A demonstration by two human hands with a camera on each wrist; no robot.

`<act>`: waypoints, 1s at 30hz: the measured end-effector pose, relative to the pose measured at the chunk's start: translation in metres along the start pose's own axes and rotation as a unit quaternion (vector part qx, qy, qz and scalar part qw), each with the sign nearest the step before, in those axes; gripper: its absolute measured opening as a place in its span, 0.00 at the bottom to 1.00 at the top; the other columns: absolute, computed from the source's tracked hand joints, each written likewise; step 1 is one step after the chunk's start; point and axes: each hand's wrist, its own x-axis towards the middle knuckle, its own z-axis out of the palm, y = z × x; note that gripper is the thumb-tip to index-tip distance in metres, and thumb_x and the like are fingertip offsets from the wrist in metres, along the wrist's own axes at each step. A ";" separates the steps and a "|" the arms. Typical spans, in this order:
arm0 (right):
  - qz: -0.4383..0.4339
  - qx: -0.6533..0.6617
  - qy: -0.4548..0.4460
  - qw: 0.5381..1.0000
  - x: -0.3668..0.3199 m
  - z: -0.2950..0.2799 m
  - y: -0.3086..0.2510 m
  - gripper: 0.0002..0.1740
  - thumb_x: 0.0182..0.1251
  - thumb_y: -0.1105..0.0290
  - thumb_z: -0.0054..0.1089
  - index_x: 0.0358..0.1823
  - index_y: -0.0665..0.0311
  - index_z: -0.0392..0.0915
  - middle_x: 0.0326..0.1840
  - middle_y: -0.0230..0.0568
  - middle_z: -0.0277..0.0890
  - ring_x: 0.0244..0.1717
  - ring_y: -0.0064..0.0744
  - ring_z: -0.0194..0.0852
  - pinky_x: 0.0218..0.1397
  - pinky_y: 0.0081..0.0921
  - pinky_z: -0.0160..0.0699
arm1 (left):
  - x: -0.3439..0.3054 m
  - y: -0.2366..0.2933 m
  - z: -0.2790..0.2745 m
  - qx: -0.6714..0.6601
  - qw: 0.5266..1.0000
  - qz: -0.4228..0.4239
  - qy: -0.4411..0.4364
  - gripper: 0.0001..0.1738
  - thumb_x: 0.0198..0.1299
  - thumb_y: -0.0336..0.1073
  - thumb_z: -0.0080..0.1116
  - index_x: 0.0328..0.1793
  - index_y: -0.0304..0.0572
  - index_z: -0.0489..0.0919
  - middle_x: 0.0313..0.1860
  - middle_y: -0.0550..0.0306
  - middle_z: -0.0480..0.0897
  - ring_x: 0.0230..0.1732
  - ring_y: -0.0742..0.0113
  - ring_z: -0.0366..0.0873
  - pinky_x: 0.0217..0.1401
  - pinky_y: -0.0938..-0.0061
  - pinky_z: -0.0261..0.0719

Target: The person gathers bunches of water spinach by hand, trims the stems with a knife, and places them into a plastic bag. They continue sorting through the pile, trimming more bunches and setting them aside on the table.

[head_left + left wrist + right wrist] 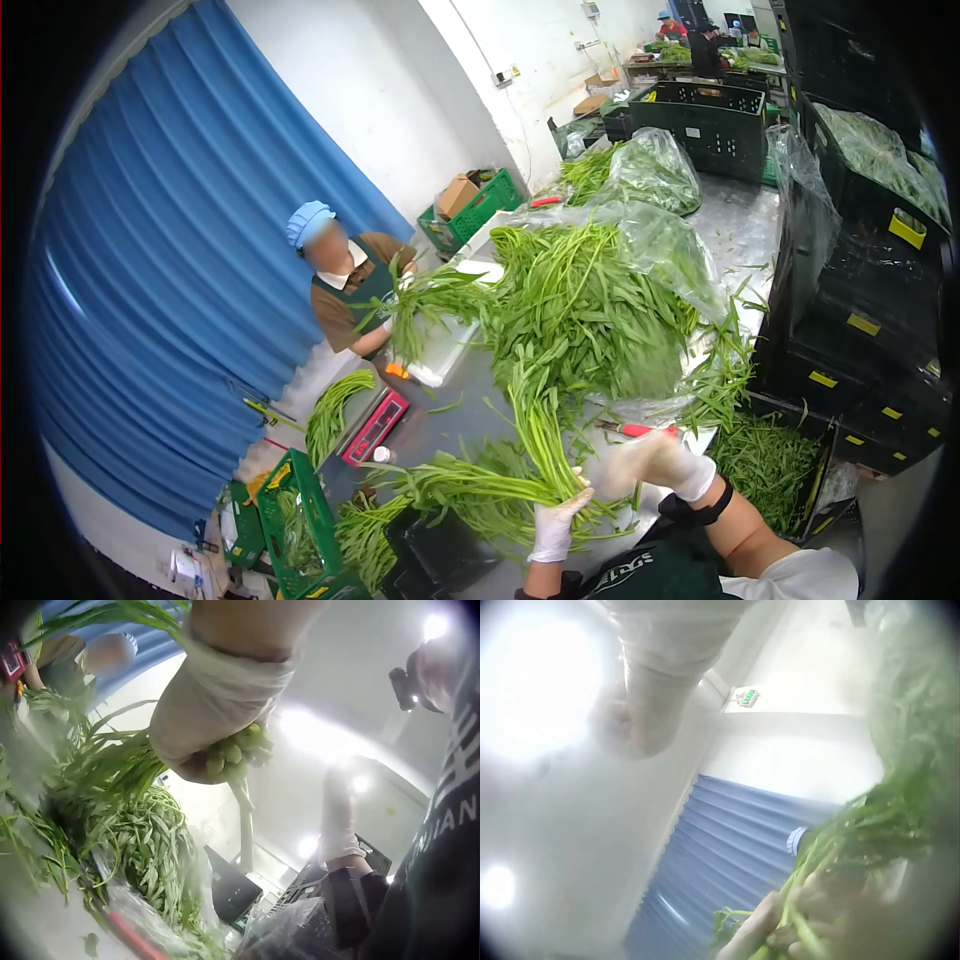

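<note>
In the head view, my gloved left hand (558, 525) grips a bundle of water spinach (542, 440) near its stem ends. The stem ends (236, 754) poke out of the fist in the left wrist view, with one longer stalk hanging down. My gloved right hand (655, 465), blurred, is a little right of the bundle and apart from it, with nothing visible in its fingers. Red-handled shears (632, 430) lie on the table just beyond it. More water spinach (440, 485) spreads left of my left hand, and a large heap (580, 300) lies ahead.
Across the table a person in a blue cap (350, 265) handles greens beside a white tray (450, 355). A red scale (375, 425) bears a bunch. Black crates (850, 330) stack at the right; a crate of loose leaves (765, 465) sits below. Green crates (295, 520) stand at left.
</note>
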 end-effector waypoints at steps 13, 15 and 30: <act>0.085 0.636 -0.294 0.708 0.011 0.000 -0.062 0.09 0.50 0.62 0.63 0.31 0.56 0.80 0.33 0.33 0.69 0.37 0.33 0.68 0.37 0.29 0.65 | 0.000 -0.026 -0.006 -0.016 0.998 0.030 -0.053 0.29 0.47 0.19 0.61 0.59 0.32 0.68 0.55 0.58 0.73 0.52 0.70 0.73 0.54 0.77 0.73; 0.071 0.628 -0.305 0.712 0.004 0.001 -0.068 0.07 0.50 0.63 0.61 0.29 0.57 0.78 0.33 0.34 0.69 0.37 0.33 0.68 0.36 0.29 0.66 | -0.001 -0.020 0.002 0.002 0.998 0.027 -0.054 0.29 0.46 0.20 0.63 0.57 0.33 0.70 0.54 0.58 0.74 0.51 0.70 0.73 0.54 0.76 0.73; 0.318 0.814 -0.205 0.442 -0.007 0.005 -0.042 0.11 0.54 0.62 0.64 0.29 0.62 0.81 0.32 0.40 0.76 0.34 0.35 0.74 0.39 0.31 0.72 | 0.005 -0.020 0.007 0.059 0.994 0.008 -0.088 0.28 0.48 0.19 0.62 0.59 0.33 0.70 0.48 0.56 0.78 0.48 0.69 0.75 0.49 0.76 0.76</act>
